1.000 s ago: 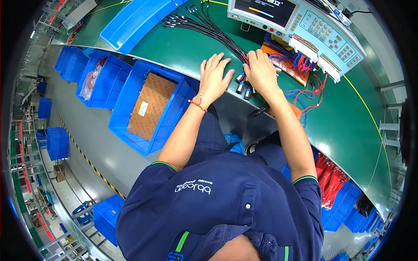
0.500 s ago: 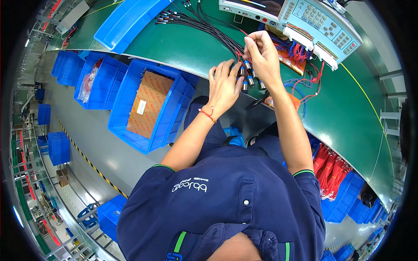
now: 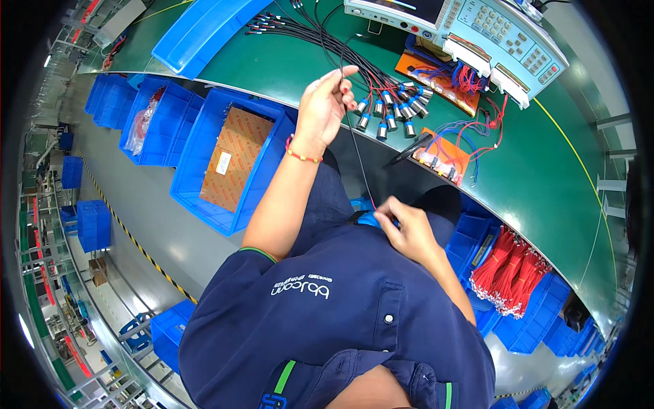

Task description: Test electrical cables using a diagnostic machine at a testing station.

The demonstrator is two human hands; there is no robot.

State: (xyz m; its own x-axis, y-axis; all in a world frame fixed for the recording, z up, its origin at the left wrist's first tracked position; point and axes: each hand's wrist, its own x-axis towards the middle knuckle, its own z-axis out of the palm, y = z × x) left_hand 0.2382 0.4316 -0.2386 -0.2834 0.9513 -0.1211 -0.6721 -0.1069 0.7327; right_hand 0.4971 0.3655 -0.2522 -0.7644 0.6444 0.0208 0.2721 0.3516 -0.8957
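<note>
My left hand is raised over the bench's front edge, its thumb and fingers closed on a thin black cable. From there the cable runs down toward my lap. At its lower end is my right hand, with curled fingers closed at the reddish cable end; the fingers hide the tip. To the right of my left hand lies a bunch of black cables on the green bench. Cylindrical metal connectors with blue rings finish their near ends, joined by short red wires. A black pen-like tool sticks out over the bench edge.
A light-blue test instrument stands at the back right, wired to an orange board. Another orange board sits near the edge. Blue bins hang along the bench front, one with cardboard, one with red wire bundles.
My right hand has come down from the connectors to my lap. My left hand has lifted away from them, and a black cable now stretches between both hands.
</note>
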